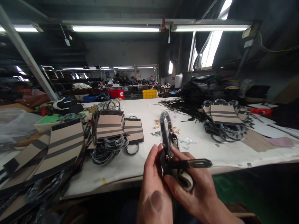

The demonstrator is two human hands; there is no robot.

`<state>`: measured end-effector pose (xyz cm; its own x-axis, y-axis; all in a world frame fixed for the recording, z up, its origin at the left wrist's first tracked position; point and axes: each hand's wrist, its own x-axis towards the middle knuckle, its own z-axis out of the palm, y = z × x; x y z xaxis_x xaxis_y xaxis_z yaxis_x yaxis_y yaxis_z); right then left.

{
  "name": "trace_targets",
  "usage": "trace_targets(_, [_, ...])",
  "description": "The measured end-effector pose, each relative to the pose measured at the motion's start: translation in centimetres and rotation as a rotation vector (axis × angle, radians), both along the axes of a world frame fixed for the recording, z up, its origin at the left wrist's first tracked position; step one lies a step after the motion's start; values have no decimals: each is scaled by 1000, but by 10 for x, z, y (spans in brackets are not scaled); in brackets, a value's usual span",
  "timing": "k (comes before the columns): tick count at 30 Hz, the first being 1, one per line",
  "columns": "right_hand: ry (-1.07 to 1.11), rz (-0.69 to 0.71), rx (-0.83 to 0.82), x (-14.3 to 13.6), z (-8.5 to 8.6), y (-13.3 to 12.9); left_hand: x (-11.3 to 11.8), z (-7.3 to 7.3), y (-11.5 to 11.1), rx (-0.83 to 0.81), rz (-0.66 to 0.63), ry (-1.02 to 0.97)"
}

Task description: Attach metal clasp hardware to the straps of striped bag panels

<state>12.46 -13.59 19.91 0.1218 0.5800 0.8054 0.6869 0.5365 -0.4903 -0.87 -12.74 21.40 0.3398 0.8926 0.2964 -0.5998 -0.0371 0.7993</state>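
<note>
A black bag handle [165, 124] wrapped in clear plastic stands up over the table's front edge, above my two hands. My left hand [153, 183] is closed around the dark piece at its base from the left. From the right, my right hand [198, 186] grips the same base, its fingers and thumb bent round it. A flat black strip [191, 163] with a slotted end sticks out to the right across the right hand's fingers. Below it, a pale rounded object [186, 180] shows in that hand; its kind is unclear. Small gold-coloured metal parts [177, 130] lie just beyond the handle.
Beige-and-black bag panels [109, 124] with wrapped handles are piled at left, and a similar stack [225, 113] sits at right. Black cords [184, 109] spread across the white table [149, 107] at the back. A yellow crate [149, 94] and red tub [116, 94] stand beyond.
</note>
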Motion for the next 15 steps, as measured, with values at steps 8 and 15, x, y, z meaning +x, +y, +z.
trace_targets(8, [64, 45, -44, 3, 17, 1, 12, -15, -11, 12, 33, 7])
trace_targets(15, [336, 192, -293, 100, 48, 5, -5, -2, 43, 336, 526, 217])
